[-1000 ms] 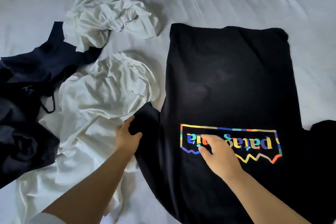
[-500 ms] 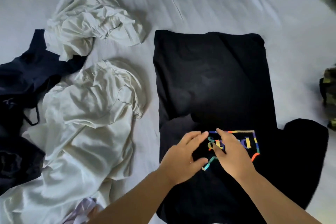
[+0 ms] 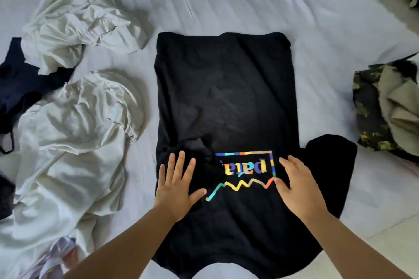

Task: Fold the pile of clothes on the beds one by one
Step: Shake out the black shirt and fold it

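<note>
Head view: both hands, left (image 3: 175,184) and right (image 3: 297,184), press spread-fingered on the soft black T-shirt (image 3: 226,97), gripping nothing.

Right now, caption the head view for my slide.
Left hand flattens the folded sleeve of a black printed T-shirt; right hand rests beside it.

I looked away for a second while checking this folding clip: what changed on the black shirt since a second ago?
The left hand let go of the sleeve it gripped; that sleeve now lies folded over the black shirt, covering part of the logo. Both hands now press flat, the right hand moved to the logo's right edge. The other sleeve is still spread out; the white clothes are unchanged.
</note>
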Motion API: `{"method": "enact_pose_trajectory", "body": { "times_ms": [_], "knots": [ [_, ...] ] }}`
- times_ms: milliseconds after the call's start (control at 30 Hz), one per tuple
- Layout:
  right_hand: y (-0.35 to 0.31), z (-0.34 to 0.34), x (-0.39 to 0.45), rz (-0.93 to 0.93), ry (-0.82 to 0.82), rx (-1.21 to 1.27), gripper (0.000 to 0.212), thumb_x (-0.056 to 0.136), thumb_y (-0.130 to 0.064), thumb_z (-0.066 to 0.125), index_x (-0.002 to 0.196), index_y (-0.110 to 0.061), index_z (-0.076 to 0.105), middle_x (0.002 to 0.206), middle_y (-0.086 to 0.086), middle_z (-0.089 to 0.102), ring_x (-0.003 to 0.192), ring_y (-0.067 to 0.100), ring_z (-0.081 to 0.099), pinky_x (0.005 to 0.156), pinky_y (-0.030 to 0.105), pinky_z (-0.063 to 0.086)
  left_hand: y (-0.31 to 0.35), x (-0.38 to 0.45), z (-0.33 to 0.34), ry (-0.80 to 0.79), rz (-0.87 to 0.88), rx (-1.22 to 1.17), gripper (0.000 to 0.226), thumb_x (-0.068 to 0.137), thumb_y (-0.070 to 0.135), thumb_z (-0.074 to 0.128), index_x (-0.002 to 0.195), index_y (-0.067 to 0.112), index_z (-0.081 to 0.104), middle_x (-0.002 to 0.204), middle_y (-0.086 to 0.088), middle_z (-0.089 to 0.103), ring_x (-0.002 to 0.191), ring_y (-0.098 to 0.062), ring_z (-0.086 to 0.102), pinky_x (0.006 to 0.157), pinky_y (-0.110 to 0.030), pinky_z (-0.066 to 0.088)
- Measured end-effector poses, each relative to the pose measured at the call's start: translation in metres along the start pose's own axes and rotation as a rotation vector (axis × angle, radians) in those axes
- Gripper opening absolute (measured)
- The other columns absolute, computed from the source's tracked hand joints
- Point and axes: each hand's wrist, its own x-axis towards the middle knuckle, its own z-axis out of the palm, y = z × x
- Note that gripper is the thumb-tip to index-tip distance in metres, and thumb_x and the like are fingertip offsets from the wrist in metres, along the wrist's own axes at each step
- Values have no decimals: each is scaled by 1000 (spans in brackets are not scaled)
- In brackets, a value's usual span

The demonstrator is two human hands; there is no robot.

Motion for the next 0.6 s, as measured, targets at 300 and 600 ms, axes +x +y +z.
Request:
{"method": "enact_pose_trajectory", "body": {
  "times_ms": [300, 600],
  "knots": [
    [104, -55, 16, 277, 209, 89, 39, 92, -7, 50, 132, -5, 49, 130, 14, 51, 122, 30, 44, 99, 39, 38, 196, 29, -33, 140, 410, -326, 55, 97, 39, 44, 147, 21, 30, 156, 0, 20, 144, -17, 15, 117, -30, 16],
    [125, -49, 44, 382, -15, 597, 35, 86, -17, 64, 119, -16, 52, 108, 0, 62, 103, 21, 60, 84, 26, 47, 283, 60, -17, -56, 440, -209, 63, 97, 40, 43, 151, 21, 17, 160, -1, -3, 147, -19, 4, 119, -31, 4]
  ]
}}
